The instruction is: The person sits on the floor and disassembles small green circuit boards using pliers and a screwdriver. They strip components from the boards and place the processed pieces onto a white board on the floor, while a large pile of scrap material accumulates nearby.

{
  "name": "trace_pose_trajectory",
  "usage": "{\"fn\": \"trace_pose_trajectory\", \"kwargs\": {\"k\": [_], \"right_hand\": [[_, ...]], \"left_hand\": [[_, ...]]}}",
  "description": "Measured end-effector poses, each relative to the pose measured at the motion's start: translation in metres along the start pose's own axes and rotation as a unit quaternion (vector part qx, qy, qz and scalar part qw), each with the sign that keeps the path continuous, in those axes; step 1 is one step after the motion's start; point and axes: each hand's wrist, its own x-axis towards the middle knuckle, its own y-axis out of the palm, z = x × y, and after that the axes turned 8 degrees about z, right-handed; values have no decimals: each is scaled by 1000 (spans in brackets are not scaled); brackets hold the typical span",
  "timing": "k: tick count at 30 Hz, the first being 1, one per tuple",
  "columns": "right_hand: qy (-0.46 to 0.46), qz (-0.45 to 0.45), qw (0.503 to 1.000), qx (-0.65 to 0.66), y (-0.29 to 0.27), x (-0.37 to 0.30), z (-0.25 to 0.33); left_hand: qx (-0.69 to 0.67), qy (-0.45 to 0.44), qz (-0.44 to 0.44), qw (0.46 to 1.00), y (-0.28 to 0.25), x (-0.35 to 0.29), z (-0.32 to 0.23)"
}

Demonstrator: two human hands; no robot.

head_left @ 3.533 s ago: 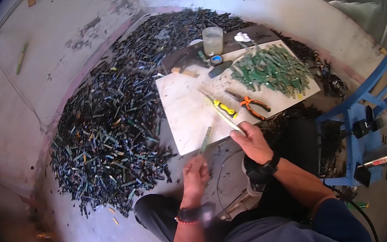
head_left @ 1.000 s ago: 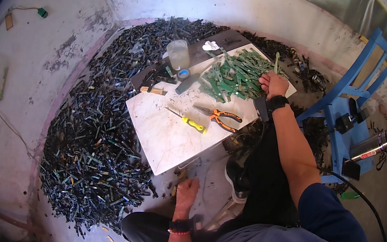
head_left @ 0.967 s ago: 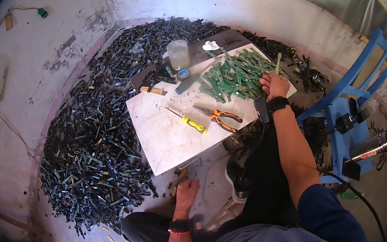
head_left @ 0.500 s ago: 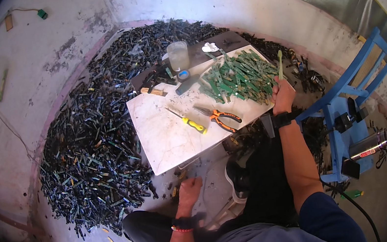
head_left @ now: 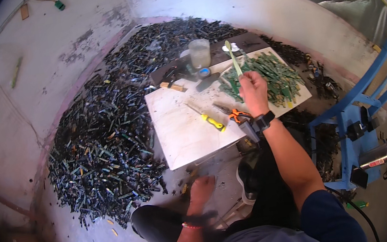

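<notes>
My right hand is closed around a pale green toothbrush, raised over the left side of a heap of green circuit board strips on the white board. Under that wrist lie orange-and-black pliers, partly hidden by the arm. Left of them rests a yellow-handled screwdriver. Low in front of the white board, my left hand hangs above the lap. It is blurred, so its fingers do not show clearly.
A cloudy plastic cup and a small blue-topped jar stand at the back, beside a wooden block. Dark strips pile over the floor at left and behind. A blue chair with a steel flask stands at right.
My right hand has moved left with the toothbrush, from the right edge of the green heap to its left side. My left hand has shifted slightly right in the picture. The view has turned a little.
</notes>
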Motion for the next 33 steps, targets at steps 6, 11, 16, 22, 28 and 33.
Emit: {"fn": "trace_pose_trajectory", "kwargs": {"k": [6, 11, 16, 22, 28, 33], "right_hand": [[98, 53, 990, 87, 20, 30, 5], [83, 79, 982, 148, 31, 54, 1], [77, 92, 976, 183, 37, 69, -8], [88, 101, 973, 190, 42, 74, -6], [92, 141, 970, 174, 44, 73, -13], [52, 205, 959, 187, 21, 89, -20]], "left_hand": [[0, -34, -5, 999, -1, -3, -1], [17, -59, 1, 998, 3, -1, 1], [4, -78, 12, 997, 3, 1, 1], [21, -63, -3, 998, 4, 1, 0], [23, -41, -31, 998, 9, 2, 9], [23, -40, -50, 998, 5, -5, 1]]}}
